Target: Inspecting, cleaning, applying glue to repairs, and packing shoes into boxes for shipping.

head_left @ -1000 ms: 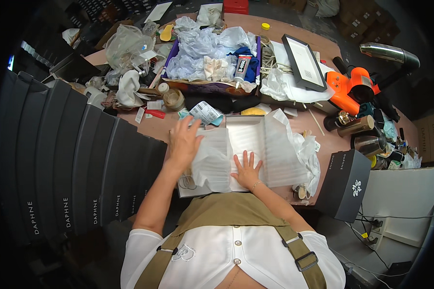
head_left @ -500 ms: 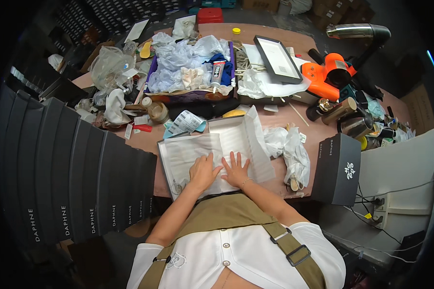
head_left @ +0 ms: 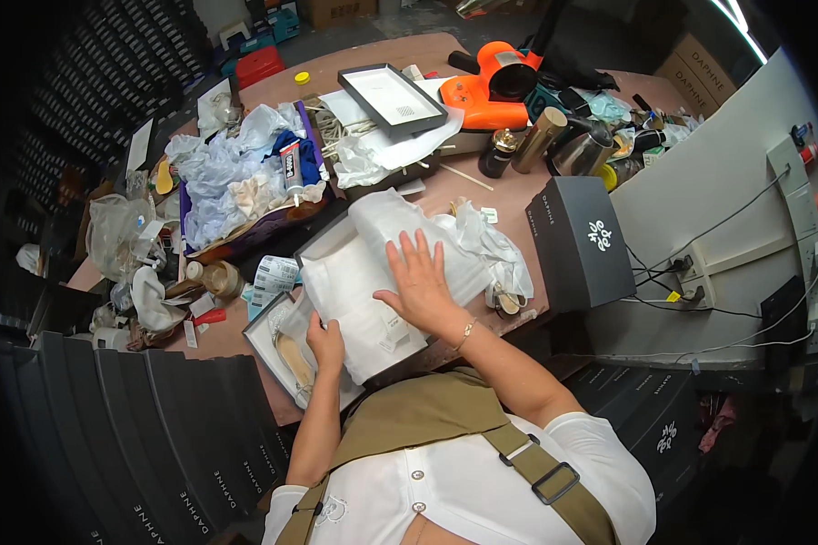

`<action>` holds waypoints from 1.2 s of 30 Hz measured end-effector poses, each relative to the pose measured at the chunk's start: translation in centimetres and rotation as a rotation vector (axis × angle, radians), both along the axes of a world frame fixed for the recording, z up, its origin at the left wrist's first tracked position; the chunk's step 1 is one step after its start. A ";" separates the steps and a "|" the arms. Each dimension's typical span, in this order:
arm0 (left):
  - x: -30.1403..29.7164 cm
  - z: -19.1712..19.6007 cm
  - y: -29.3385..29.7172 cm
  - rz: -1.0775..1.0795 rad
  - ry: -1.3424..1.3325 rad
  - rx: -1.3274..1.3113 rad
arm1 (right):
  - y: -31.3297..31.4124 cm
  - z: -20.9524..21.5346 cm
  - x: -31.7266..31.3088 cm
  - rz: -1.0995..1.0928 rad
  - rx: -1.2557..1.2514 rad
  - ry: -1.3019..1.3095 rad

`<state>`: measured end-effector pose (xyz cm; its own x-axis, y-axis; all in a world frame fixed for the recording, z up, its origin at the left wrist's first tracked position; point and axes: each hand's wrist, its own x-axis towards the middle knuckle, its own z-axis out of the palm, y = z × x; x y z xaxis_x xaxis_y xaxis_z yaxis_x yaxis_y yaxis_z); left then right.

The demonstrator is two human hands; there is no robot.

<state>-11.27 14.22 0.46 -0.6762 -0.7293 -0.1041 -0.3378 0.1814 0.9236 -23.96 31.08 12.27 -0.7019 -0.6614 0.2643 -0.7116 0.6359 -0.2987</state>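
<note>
my left grip (head_left: 325,345) curls by the box (head_left: 334,243), can't tell if pinching | right grip (head_left: 418,282) splayed, empty, likely flattening tissue (head_left: 386,221) beneath

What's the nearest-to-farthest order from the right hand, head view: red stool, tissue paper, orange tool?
1. Tissue paper: at the right hand, spreading left.
2. Orange tool: ahead, slightly right, across the table.
3. Red stool: ahead-left, beyond the table.
</note>
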 end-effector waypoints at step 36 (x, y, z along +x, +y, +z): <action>-7.3 9.7 5.9 -0.048 0.517 1.061 | 5.1 1.8 -4.3 0.529 0.231 -0.084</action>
